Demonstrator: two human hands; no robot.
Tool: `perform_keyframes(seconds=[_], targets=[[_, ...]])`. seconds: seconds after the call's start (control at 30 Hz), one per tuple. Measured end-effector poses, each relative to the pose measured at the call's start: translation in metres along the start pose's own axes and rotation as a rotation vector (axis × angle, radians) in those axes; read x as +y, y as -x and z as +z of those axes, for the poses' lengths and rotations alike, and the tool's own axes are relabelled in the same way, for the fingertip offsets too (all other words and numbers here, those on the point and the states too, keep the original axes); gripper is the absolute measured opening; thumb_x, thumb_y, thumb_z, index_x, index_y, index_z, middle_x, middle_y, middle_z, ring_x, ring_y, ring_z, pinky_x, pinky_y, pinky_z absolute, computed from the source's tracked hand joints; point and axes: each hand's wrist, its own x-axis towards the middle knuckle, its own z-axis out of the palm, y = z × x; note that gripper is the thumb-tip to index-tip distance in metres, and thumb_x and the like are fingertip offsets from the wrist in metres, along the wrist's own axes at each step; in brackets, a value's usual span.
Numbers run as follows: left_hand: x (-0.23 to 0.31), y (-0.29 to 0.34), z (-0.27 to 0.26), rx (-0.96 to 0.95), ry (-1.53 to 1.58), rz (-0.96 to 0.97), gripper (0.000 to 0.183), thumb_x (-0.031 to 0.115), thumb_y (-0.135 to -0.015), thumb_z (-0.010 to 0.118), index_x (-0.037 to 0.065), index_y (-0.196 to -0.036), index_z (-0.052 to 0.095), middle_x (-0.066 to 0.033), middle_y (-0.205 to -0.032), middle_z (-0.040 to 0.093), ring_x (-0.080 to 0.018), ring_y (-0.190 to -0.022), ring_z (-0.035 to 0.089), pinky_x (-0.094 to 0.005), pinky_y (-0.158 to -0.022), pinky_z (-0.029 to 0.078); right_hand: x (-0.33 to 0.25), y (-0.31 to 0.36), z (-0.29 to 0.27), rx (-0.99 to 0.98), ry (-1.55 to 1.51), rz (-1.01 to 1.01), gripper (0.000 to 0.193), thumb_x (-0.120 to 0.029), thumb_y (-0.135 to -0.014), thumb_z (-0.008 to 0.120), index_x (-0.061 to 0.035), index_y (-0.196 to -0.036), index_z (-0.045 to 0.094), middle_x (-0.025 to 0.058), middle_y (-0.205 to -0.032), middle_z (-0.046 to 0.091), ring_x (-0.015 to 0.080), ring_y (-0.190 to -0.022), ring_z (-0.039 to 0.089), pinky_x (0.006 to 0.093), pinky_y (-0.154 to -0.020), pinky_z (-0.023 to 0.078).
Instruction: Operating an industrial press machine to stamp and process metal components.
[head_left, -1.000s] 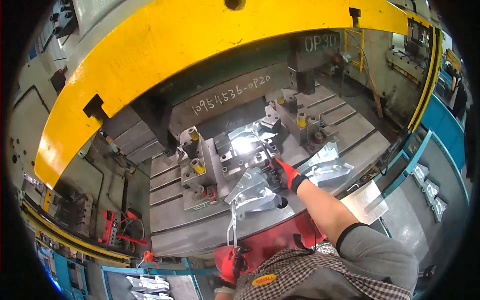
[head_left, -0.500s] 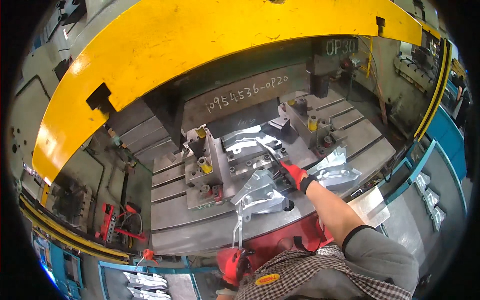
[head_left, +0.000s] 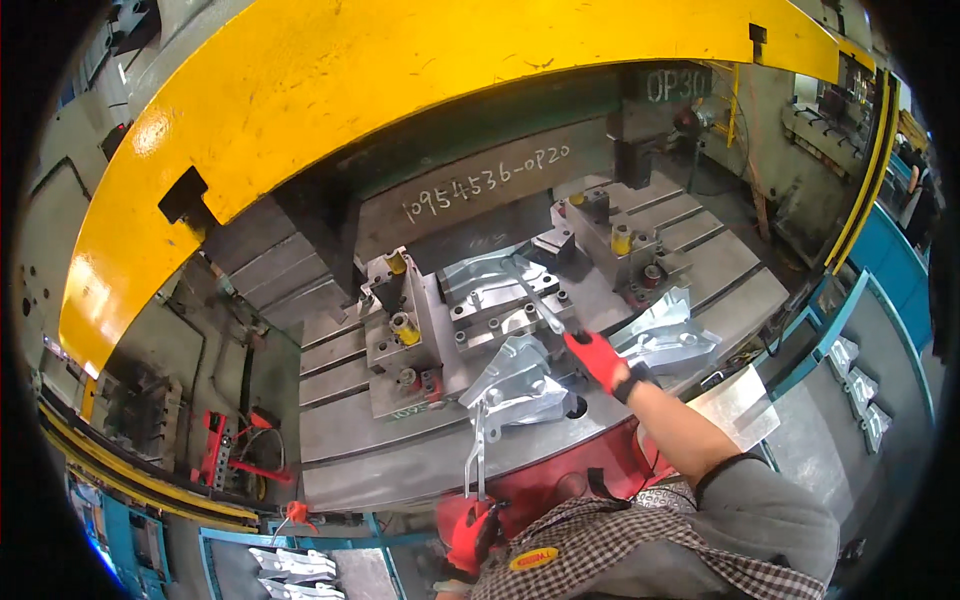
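Note:
Low in the view, my left hand (head_left: 470, 535), in a red glove, is closed round the near end of slim metal tongs (head_left: 475, 462). Their far end reaches the front stack of shaped silver sheet-metal parts (head_left: 515, 385). My right hand (head_left: 597, 362), red-gloved with a black wristband, reaches forward over the press bed. Its fingers appear closed at the near end of a long silver hand tool (head_left: 540, 302); the exact grip is partly hidden. The tool's far tip meets a stamped sheet-metal part (head_left: 490, 277) lying on the lower die (head_left: 510, 320).
A yellow press beam (head_left: 400, 90) arches overhead. Die blocks with yellow guide bushings (head_left: 405, 328) flank the part. More stamped parts (head_left: 665, 335) lie right of my right hand. Blue-framed tables hold parts at right (head_left: 858, 390) and lower left (head_left: 295, 570).
My right hand has shifted slightly right and nearer to me, and more of its tool shows. The stamped part on the die looks darker and slightly shifted. My left hand stays nearly still.

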Motion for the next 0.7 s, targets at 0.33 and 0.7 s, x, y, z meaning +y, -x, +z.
perform_keyframes(seconds=[0.33,0.7], targets=[[-0.005,0.064,0.002,0.01,-0.904,0.052,0.035,0.032,-0.082,0.056,0.012,-0.111,0.058,-0.0058,-0.1,0.055,-0.0218,-0.094,0.048,-0.0403,-0.082,0.031,0.041,0.257,-0.116,-0.465,0.381,0.002,0.038,-0.036,-0.078,0.064,-0.0146,-0.109,0.06,0.0102,-0.095,0.062,0.0245,-0.089,0.06,0.0356,-0.078,0.048],[-0.043,0.046,0.02,0.161,-1.328,0.055,0.05,0.05,-0.074,0.058,0.016,-0.109,0.06,-0.0132,-0.115,0.056,-0.0348,-0.111,0.047,-0.0506,-0.094,0.031,0.082,0.257,-0.111,-0.53,0.872,0.024,0.033,-0.042,-0.076,0.058,-0.0192,-0.099,0.065,0.0114,-0.109,0.058,0.0319,-0.103,0.053,0.0455,-0.086,0.043]])
